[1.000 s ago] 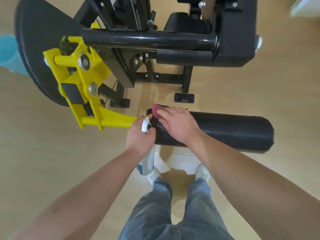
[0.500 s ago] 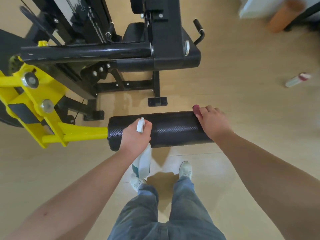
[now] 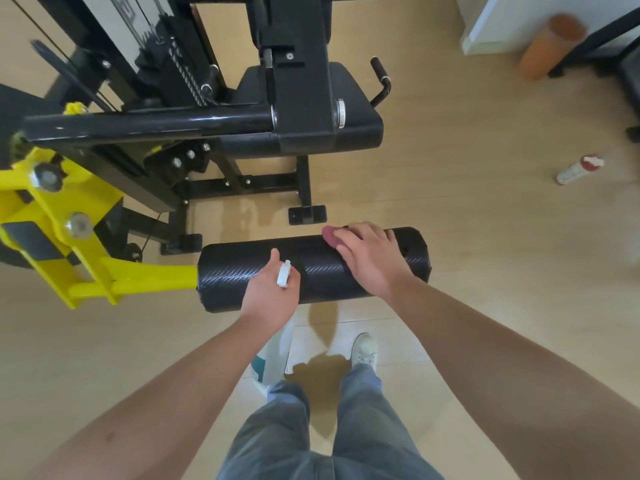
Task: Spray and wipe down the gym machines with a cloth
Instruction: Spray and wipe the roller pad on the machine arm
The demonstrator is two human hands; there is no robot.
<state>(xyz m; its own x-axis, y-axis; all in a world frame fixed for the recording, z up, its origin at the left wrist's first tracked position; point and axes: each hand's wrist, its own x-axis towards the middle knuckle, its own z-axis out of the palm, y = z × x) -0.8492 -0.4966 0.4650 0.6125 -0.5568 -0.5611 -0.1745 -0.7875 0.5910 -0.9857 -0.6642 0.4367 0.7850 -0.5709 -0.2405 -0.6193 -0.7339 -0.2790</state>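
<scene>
A black padded roller point(image 3: 228, 271) lies crosswise in front of me, fixed to a yellow lever arm point(image 3: 138, 282) of the black gym machine point(image 3: 298, 109). My right hand point(image 3: 370, 261) presses a dark red cloth point(image 3: 330, 235) onto the top of the roller near its right end; most of the cloth is hidden under my fingers. My left hand point(image 3: 273, 292) grips the neck of a white spray bottle point(image 3: 277, 355), which hangs down in front of the roller's middle, its white trigger head showing between my fingers.
The machine's black seat pad point(image 3: 356, 123), frame and feet stand just behind the roller. A white bottle with a red cap point(image 3: 578, 169) lies on the wooden floor at right. An orange foam roller point(image 3: 550, 46) leans near a white wall corner. My legs and shoes are below.
My right hand slid the cloth along the roller from its left end to the right end, then back slightly left. My view shifted right. The left hand kept hold of the bottle.
</scene>
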